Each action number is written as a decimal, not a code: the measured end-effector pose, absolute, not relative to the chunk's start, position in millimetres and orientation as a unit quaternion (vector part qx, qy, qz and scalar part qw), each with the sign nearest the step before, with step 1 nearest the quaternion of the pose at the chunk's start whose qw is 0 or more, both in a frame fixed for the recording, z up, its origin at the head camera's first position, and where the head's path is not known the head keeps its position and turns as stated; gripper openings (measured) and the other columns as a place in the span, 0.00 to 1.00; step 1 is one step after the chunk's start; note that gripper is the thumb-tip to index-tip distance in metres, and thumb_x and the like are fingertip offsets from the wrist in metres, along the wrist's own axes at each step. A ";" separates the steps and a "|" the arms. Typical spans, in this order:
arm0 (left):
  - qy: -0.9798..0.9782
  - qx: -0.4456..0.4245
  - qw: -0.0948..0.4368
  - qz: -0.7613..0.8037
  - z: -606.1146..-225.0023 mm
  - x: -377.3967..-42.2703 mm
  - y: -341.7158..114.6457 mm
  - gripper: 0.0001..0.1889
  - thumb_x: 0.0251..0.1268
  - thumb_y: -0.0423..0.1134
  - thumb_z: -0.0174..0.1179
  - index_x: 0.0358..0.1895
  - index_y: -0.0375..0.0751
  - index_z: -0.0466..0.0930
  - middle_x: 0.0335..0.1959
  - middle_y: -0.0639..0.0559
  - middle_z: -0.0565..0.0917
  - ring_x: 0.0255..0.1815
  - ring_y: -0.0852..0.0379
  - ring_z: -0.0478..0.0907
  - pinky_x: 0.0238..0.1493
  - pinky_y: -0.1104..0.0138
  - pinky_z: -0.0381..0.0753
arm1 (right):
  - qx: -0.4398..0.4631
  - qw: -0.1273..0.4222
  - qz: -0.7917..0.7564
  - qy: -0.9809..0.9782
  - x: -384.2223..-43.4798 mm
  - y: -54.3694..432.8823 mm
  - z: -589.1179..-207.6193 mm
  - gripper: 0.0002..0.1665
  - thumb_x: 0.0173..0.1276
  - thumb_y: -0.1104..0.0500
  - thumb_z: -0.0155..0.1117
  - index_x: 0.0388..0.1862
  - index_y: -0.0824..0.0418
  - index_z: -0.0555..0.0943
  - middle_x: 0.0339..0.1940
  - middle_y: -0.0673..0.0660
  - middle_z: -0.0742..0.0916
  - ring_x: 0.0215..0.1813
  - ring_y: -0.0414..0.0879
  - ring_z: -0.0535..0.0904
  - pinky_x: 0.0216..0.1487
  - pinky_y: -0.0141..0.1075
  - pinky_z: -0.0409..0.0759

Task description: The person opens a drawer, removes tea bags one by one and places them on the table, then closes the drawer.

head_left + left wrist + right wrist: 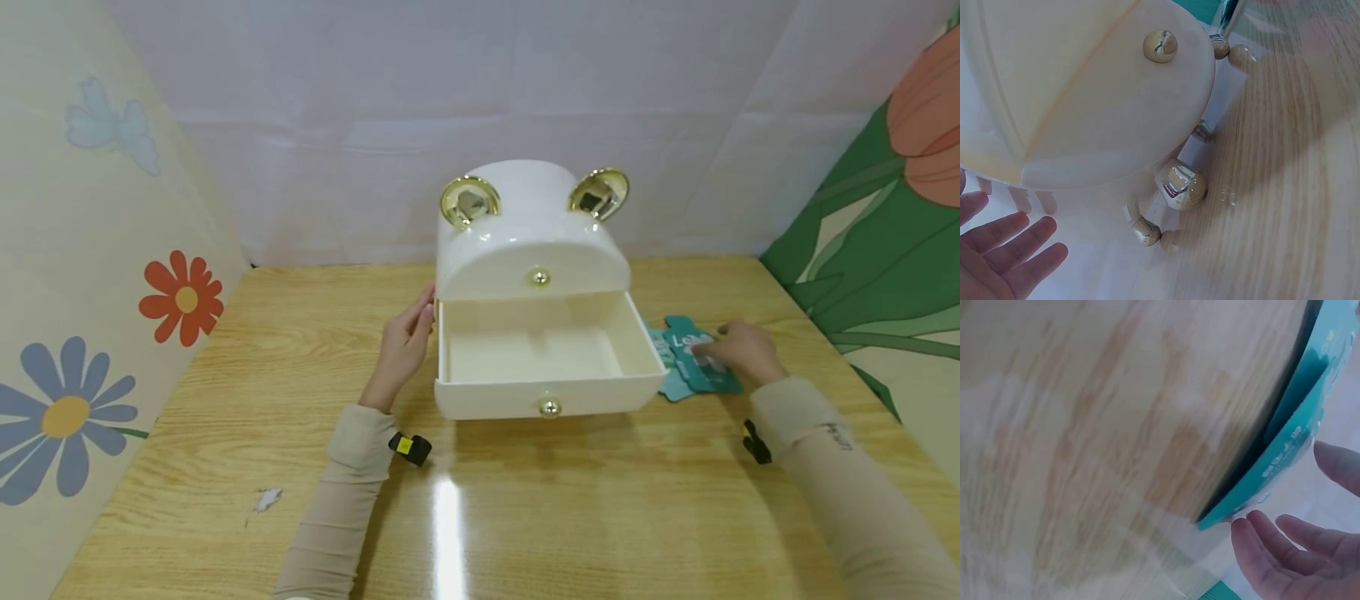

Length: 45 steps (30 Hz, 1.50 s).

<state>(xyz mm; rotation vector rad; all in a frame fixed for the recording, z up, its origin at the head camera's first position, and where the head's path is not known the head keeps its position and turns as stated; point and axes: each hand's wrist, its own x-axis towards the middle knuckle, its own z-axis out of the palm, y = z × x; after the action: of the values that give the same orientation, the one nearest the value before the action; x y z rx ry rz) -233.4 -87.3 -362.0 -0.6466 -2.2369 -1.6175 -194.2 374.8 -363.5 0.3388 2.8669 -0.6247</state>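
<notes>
head view, left hand (399, 354) relaxed beside white drawer box (510, 258), right hand (746, 352) loosely spread at teal packets (712, 380)

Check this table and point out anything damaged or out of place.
A ragged pale patch marks the wood-grain tabletop, to the left of the left sleeve. It interrupts the surface and looks like a chip or a stuck scrap; I can't tell which. Nothing else stands out.

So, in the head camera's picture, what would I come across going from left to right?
Blue flower, red flower, left hand, white box with an open drawer, teal packets, right hand, orange tulip.
</notes>
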 end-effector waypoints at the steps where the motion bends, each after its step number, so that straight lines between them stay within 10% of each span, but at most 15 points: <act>1: -0.781 -0.224 0.153 -0.562 -362.0 -233.3 -87.3 0.18 0.71 0.33 0.43 0.62 0.33 0.67 0.55 0.39 0.74 0.36 0.46 0.78 0.36 0.64 0.79 | 0.115 0.092 -0.210 0.967 -194.1 374.3 -363.4 0.47 0.58 0.47 0.60 0.55 0.88 0.59 0.52 0.84 0.67 0.51 0.76 0.64 0.48 0.62 0.69; 14: -0.777 -0.232 0.156 -0.564 -362.0 -233.9 -87.7 0.19 0.71 0.32 0.43 0.61 0.29 0.66 0.55 0.37 0.74 0.36 0.39 0.77 0.34 0.68 0.77 | 0.090 -0.011 -0.209 0.974 -189.2 369.5 -361.6 0.34 0.65 0.52 0.53 0.50 0.85 0.67 0.43 0.80 0.75 0.42 0.70 0.72 0.37 0.55 0.74; 23: -0.780 -0.226 0.153 -0.563 -362.1 -232.9 -87.3 0.18 0.71 0.32 0.43 0.61 0.31 0.67 0.55 0.38 0.75 0.36 0.42 0.78 0.36 0.64 0.79 | 0.073 -0.062 -0.229 0.969 -179.4 364.3 -353.0 0.21 0.63 0.55 0.58 0.34 0.77 0.76 0.17 0.59 0.80 0.21 0.50 0.74 0.20 0.37 0.70; 35: -0.779 -0.225 0.149 -0.566 -361.9 -233.2 -87.2 0.19 0.71 0.32 0.43 0.62 0.32 0.66 0.56 0.38 0.74 0.37 0.39 0.78 0.36 0.65 0.78 | 0.048 -0.090 -0.230 0.968 -174.3 348.4 -339.9 0.21 0.64 0.53 0.58 0.34 0.73 0.78 0.26 0.66 0.81 0.24 0.52 0.73 0.19 0.35 0.68; 45: -0.784 -0.223 0.149 -0.560 -361.6 -233.2 -87.0 0.19 0.71 0.32 0.43 0.62 0.31 0.66 0.57 0.38 0.73 0.39 0.44 0.78 0.37 0.60 0.80 | 0.018 -0.151 -0.270 0.951 -159.1 321.6 -310.4 0.19 0.65 0.53 0.58 0.33 0.71 0.79 0.12 0.54 0.72 0.14 0.42 0.63 0.15 0.34 0.61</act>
<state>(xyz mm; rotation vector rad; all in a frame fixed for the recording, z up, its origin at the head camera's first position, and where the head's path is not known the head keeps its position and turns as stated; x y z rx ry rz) -233.2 -87.0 -361.6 -0.6415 -2.2548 -1.6090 -159.1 321.6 -310.4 0.0631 3.3119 -0.9420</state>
